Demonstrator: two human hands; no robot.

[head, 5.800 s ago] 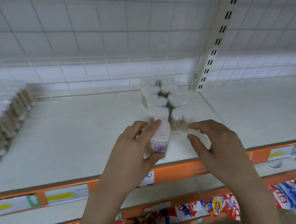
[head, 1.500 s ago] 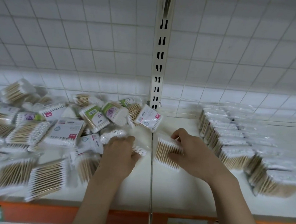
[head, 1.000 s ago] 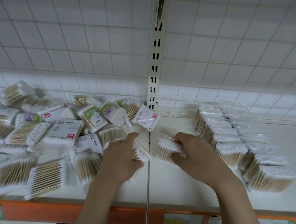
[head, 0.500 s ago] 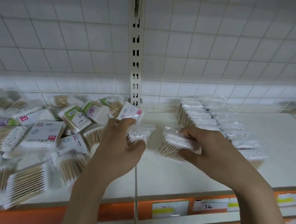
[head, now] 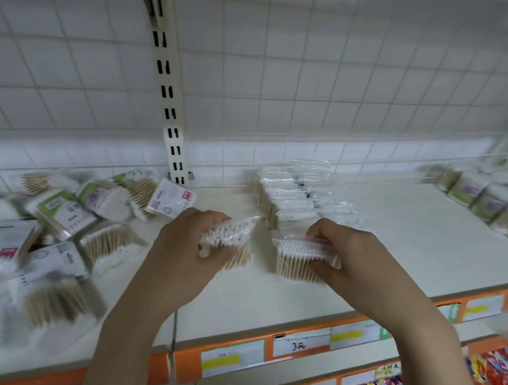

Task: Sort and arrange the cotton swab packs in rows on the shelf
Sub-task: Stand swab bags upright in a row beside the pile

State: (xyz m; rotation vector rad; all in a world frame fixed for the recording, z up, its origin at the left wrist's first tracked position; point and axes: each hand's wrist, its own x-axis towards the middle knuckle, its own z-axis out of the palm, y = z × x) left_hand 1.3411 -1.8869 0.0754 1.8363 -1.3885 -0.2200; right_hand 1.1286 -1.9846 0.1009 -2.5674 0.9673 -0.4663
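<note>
On the shelf (head: 424,234), two packs held between pile and row.
Left of the jumbled pile (head: 64,224), left hand (head: 182,253) grips a pack (head: 228,241); right hand (head: 359,260) pinches another pack (head: 299,258), fingers curled, probably bound for the row (head: 300,201) behind.

The loose heap of packs (head: 49,226) at the left is smeared by motion blur and cut off by the left edge — its labels cannot be read. The far-right packs (head: 486,202) are blurred too. Part of each held pack is hidden — by the left hand (head: 182,247) and the right hand (head: 359,260).
</note>
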